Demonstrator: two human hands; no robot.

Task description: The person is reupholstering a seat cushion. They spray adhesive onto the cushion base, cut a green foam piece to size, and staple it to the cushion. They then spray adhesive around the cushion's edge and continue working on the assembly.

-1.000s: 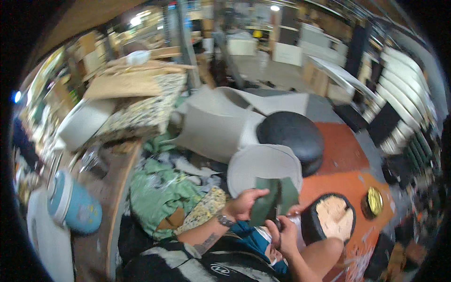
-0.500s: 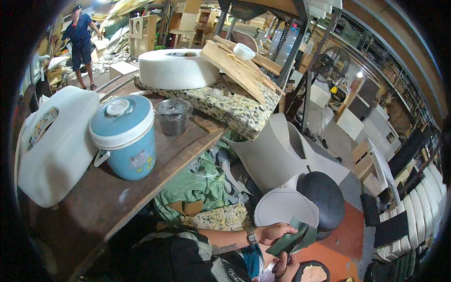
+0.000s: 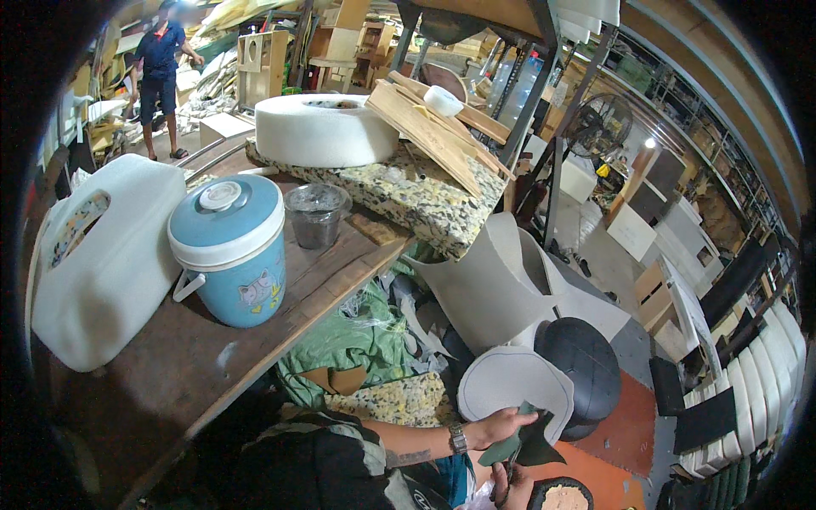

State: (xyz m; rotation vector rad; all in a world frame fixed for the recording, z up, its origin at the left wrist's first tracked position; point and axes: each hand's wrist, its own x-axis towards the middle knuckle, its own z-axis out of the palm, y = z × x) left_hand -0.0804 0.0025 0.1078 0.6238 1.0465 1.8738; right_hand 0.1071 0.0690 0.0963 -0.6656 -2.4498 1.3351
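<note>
My left hand point(image 3: 497, 427), with a metal watch on its wrist, pinches a dark green sheet of leather-like material point(image 3: 537, 448). The sheet is bent, and a split runs through it between two flaps. Just below, my right hand point(image 3: 512, 490) is closed around what look like scissors point(image 3: 512, 467); their narrow dark blades meet the sheet's lower edge, and the handles are mostly hidden by my fingers. Behind the sheet lies a pale grey rounded panel point(image 3: 510, 387), next to a black padded round cushion point(image 3: 580, 365).
On the wooden table point(image 3: 255, 357) at left stand a blue lidded bucket point(image 3: 229, 263), a plastic cup point(image 3: 317, 225) and white foam shapes point(image 3: 106, 272). Speckled foam point(image 3: 399, 195) bears wood strips point(image 3: 429, 136). Green cloth point(image 3: 348, 340) lies beside the table. A person point(image 3: 159, 76) stands far left.
The green sheet has gone from nearly flat to folded, its split parted into two flaps. My hands stay close together. The far person has shifted slightly right.
</note>
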